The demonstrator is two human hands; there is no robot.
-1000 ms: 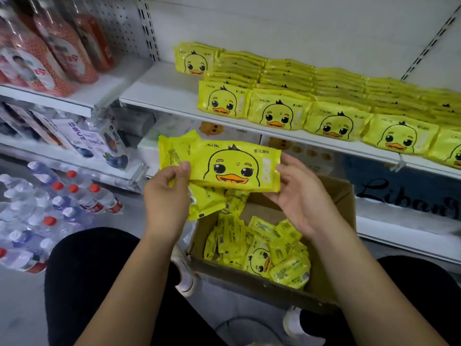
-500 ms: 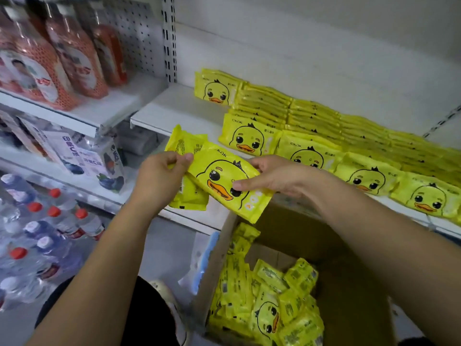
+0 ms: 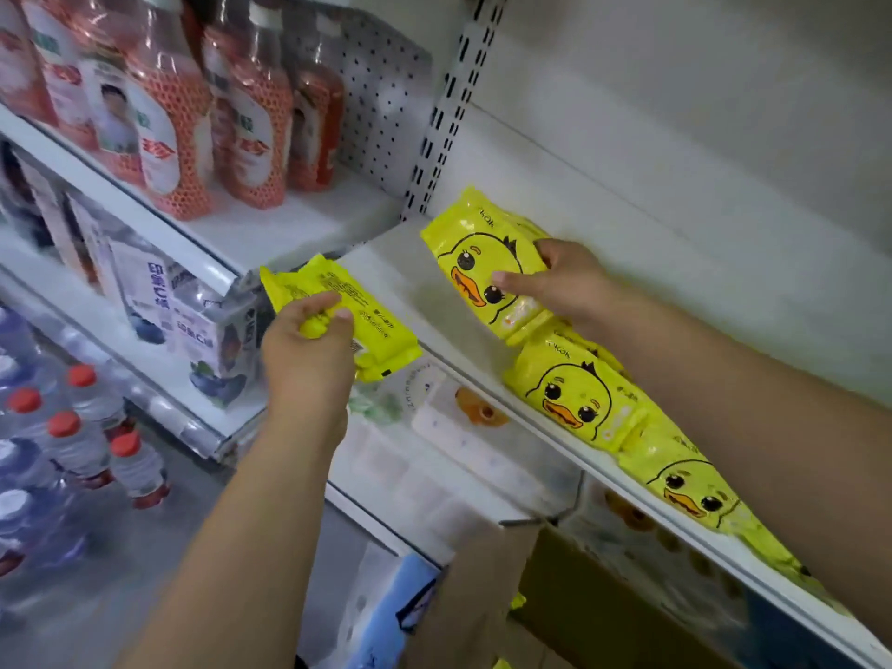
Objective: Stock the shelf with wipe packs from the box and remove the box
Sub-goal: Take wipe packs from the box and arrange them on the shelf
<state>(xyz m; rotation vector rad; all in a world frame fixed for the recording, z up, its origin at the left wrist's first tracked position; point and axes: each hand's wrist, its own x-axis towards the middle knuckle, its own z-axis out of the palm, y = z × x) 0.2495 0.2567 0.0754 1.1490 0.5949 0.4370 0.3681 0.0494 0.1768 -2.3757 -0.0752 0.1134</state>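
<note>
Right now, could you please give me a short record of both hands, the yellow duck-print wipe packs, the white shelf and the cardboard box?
left hand: grips yellow plastic wipe pack, printed back showing, in front of the white metal shelf
right hand: grips yellow duck-face wipe pack over the shelf's left end
shelf row: more duck-face packs lying along the front
box: brown cardboard box below the shelf, contents mostly hidden
remaining: left hand's pack unshelved; box not removed
</note>
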